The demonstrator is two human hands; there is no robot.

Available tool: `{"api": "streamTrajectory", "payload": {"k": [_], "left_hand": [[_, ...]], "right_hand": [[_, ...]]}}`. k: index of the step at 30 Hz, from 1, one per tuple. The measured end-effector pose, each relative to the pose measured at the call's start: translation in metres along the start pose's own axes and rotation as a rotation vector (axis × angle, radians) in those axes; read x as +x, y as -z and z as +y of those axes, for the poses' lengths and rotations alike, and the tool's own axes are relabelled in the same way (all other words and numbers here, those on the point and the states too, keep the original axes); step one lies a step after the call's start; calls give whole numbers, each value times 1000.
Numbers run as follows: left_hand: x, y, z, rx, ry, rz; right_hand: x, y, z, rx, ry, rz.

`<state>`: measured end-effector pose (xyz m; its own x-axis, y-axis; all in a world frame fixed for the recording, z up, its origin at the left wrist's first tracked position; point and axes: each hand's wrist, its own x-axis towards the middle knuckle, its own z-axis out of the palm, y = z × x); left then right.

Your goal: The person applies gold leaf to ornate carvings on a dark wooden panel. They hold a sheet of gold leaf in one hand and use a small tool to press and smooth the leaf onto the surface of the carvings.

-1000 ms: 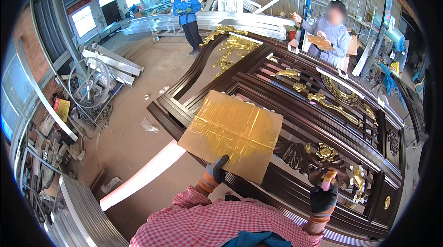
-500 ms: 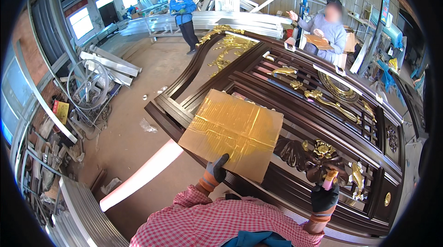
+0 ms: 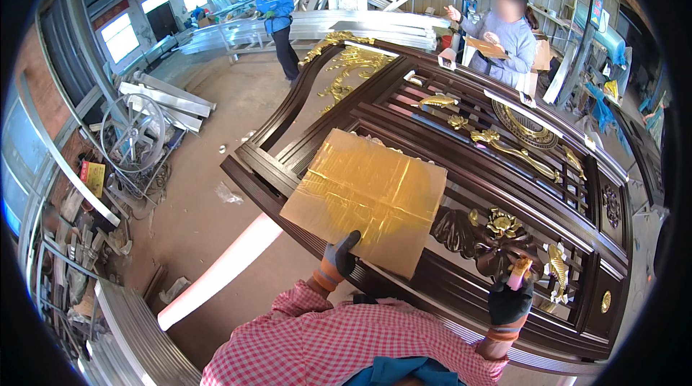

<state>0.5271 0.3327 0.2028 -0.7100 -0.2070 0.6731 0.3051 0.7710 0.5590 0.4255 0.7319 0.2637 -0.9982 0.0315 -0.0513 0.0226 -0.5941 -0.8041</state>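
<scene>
A large dark brown metal gate (image 3: 548, 191) with gold ornaments lies flat in front of me. On it rests a cardboard sheet (image 3: 367, 195) smeared with gold paint. My left hand (image 3: 340, 258), in a dark glove with an orange cuff, grips the near edge of the cardboard. My right hand (image 3: 510, 298), gloved the same way, holds a small brush (image 3: 519, 271) with a pink handle against a dark leaf-shaped ornament (image 3: 468, 231). Next to it are a gold flower (image 3: 502, 222) and a gold fish-like ornament (image 3: 556, 271).
A person in grey (image 3: 504, 33) works at the gate's far side; another in blue (image 3: 277, 15) stands at the back left. Metal profiles (image 3: 169, 98), a wire wheel frame (image 3: 133, 134) and scrap lie on the dirt floor (image 3: 194, 206) to the left.
My hands stay in nearly the same place. The person in blue has shifted a little to the left.
</scene>
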Motion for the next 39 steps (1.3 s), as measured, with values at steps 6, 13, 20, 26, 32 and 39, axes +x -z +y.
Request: {"api": "streamTrajectory", "payload": {"k": [6, 13, 20, 26, 32, 39], "left_hand": [[2, -4, -1, -43, 33, -12], [5, -13, -9, -118, 42, -11], [7, -21, -10, -118, 22, 3], [8, -21, -9, -65, -8, -24], [11, -19, -7, -29, 2, -30], [8, -35, -13, -618, 475, 98]], "right_hand": [[3, 9, 1, -145, 73, -83], [-3, 5, -5, -483, 210, -120], [1, 12, -2, -694, 353, -10], [4, 27, 0, -685, 312, 45], [0, 18, -2, -602, 286, 82], [9, 28, 4, -232, 164, 30]]}}
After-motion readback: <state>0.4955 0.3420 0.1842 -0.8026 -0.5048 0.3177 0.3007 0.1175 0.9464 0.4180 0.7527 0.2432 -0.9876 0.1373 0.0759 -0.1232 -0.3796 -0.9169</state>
